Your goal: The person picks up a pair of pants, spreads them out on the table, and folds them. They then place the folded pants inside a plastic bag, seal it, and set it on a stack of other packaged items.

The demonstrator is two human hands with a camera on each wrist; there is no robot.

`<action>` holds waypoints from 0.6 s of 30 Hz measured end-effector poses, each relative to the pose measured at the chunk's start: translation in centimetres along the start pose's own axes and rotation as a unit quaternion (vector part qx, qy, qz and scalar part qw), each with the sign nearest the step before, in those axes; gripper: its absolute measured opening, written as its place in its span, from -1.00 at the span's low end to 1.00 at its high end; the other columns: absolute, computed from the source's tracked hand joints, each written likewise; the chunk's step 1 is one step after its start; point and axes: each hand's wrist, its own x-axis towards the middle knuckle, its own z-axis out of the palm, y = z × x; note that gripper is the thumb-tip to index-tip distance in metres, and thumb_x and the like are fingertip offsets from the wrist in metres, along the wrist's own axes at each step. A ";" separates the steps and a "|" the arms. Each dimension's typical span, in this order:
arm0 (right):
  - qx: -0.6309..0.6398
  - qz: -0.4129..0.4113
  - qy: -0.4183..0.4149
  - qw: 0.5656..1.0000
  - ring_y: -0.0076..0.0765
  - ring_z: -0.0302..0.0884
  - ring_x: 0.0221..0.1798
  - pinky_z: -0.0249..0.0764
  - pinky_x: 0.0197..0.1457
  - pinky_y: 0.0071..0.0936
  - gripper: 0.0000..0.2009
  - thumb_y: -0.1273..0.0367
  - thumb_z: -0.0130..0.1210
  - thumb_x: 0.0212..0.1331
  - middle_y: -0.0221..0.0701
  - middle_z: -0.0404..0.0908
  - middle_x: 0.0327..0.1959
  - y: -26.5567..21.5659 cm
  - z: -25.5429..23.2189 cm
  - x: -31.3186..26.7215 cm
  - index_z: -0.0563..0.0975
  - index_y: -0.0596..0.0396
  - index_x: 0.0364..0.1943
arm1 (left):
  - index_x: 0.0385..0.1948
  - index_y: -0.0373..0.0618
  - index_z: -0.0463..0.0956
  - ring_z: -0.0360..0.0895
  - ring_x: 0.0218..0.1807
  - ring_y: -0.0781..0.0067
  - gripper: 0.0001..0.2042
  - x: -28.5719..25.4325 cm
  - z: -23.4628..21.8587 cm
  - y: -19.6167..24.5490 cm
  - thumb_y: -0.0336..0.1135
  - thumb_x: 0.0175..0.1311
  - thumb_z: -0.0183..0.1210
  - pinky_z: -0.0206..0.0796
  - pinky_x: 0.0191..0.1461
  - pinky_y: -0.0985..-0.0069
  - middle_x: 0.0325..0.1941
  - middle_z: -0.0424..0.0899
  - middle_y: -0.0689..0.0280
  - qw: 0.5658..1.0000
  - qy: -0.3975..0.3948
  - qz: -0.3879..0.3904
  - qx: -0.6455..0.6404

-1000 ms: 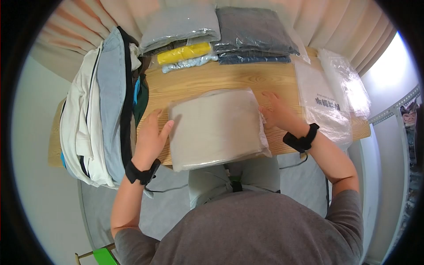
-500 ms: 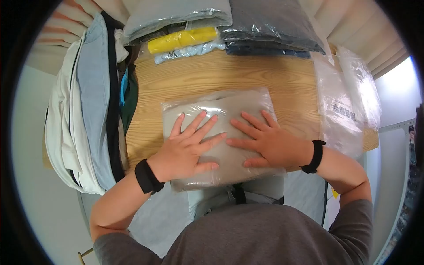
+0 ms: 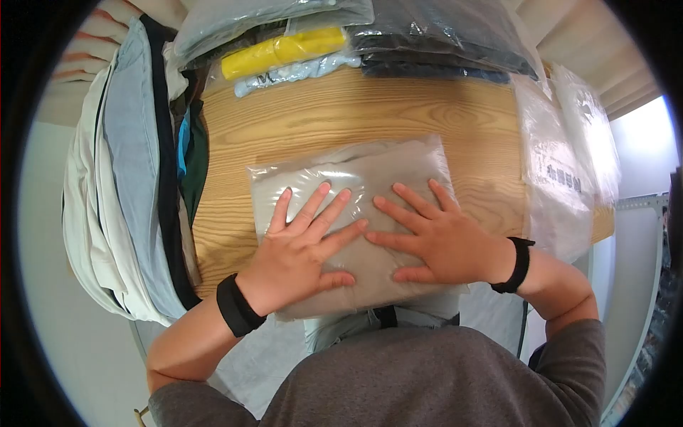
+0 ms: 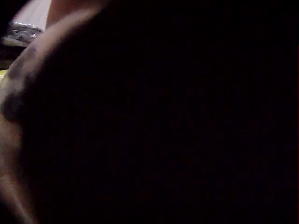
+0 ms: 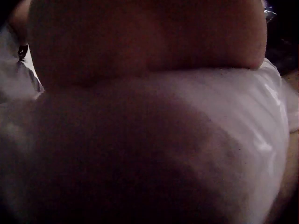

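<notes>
A clear plastic bag with a folded beige garment inside (image 3: pixel 356 162) lies at the table's front edge in the head view. Flat on its left half rests my left hand (image 3: pixel 295 252), fingers spread and straight. My right hand (image 3: pixel 441 242) presses the right half in the same way, its fingertips near those of the left. In the right wrist view the shiny plastic of the bag (image 5: pixel 261 140) bulges below the dim underside of my hand (image 5: pixel 149 42). The left wrist view is almost wholly dark.
Folded clothes (image 3: pixel 128 171) are piled on the left of the wooden table (image 3: pixel 341 107). Bagged garments are stacked at the back, among them a yellow one (image 3: pixel 284 51) and a dark grey one (image 3: pixel 441 32). Flat clear bags with print (image 3: pixel 558 164) lie at the right.
Both hands have come from the bag's sides onto its top and now press it with spread fingers. The bag looks flatter. The head view has shifted nearer the table.
</notes>
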 end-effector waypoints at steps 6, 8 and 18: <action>0.088 -0.051 0.010 0.995 0.04 -0.24 0.50 -0.29 0.38 0.31 -0.38 -0.12 -0.09 0.20 -0.22 -0.06 0.45 2.3 1.1 -0.2 0.23 -0.28 0.33 | 0.26 0.19 0.28 -0.28 0.52 0.09 -0.31 0.0 0.7 -0.2 0.24 0.07 0.11 -0.50 0.41 -0.15 0.49 -0.07 0.16 1.000 -0.008 0.008 0.000; 0.063 -0.087 0.041 0.993 -0.04 0.01 0.43 -0.04 0.38 0.10 -0.40 -0.01 0.02 0.20 -0.25 0.12 0.39 2.4 0.7 -0.5 0.25 -0.21 0.31 | 0.27 0.17 0.28 -0.31 0.52 0.08 -0.33 -0.1 0.2 -0.8 0.22 0.11 0.09 -0.54 0.41 -0.15 0.50 -0.11 0.15 1.000 -0.008 0.016 0.006; 0.639 0.310 0.248 0.659 -0.49 0.38 0.10 0.30 0.17 -0.52 -0.54 0.33 0.11 0.21 -0.35 0.48 0.04 4.4 2.5 -5.6 0.36 0.27 0.15 | 0.17 -0.29 0.29 0.40 0.11 0.46 -0.49 -7.0 1.1 -3.6 -0.08 0.33 0.05 0.21 0.17 0.48 0.10 0.47 0.24 0.745 0.222 -0.341 -0.529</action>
